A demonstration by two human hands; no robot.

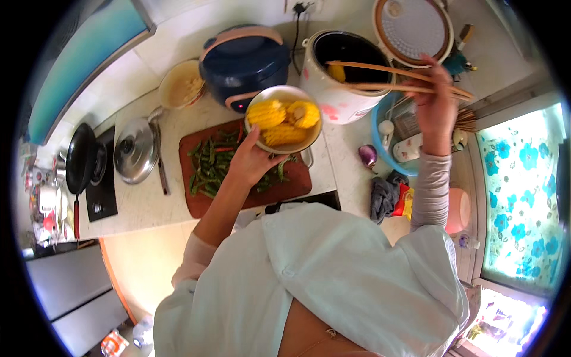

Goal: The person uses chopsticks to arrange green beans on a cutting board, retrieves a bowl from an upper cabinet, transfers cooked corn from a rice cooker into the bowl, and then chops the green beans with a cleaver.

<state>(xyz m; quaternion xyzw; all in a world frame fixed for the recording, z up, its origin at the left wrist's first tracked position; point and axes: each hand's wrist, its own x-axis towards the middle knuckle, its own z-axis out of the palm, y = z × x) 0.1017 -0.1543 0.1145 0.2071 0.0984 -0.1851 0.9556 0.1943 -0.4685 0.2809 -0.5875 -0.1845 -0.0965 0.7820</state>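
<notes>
My left hand (254, 158) grips a bowl (282, 146) from below and the near side, above a cutting board. Several pieces of yellow corn on the cob (266, 113) lie in the bowl. Long wooden chopsticks (379, 67) are held in my right hand (435, 105), their tips spread apart over the open white rice cooker (332, 100). Against the cooker's dark inner pot, a piece of corn (336, 72) shows beside the upper chopstick. Whether the tips touch it I cannot tell. The cooker's lid (412, 31) stands raised behind it.
Cut green peppers (212, 154) cover the brown cutting board (196, 207). A dark blue rice cooker (245, 58) stands behind. Leftward are a bowl (171, 91), a metal lid (134, 151) and a black wok (79, 156). A purple onion (368, 156) lies near a blue basin (379, 134).
</notes>
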